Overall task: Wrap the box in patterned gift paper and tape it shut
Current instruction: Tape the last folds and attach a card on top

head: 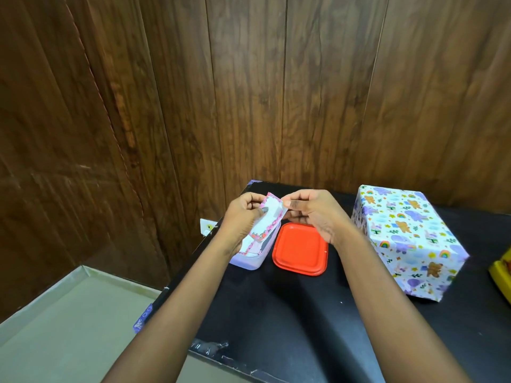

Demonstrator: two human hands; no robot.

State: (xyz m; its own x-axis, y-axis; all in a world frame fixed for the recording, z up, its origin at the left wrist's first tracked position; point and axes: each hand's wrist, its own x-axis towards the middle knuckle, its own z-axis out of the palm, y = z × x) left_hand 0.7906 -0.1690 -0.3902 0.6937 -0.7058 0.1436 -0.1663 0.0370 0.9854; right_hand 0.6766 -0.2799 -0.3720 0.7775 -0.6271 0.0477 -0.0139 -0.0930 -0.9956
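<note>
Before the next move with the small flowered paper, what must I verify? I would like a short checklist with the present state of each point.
1. Flowered paper pinched by left hand and right hand: ok.
2. Wrapped box covered by patterned paper on its visible faces: ok.
3. Seams taped shut: cannot tell.
4. Box stands flat on black table: ok.
5. Lavender container open, red lid beside it: ok.

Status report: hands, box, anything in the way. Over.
Left hand and right hand both pinch a floral-edged card. Wrapped box sits untouched on the black table, to the right. Red lid and lilac tub lie under the hands.
</note>
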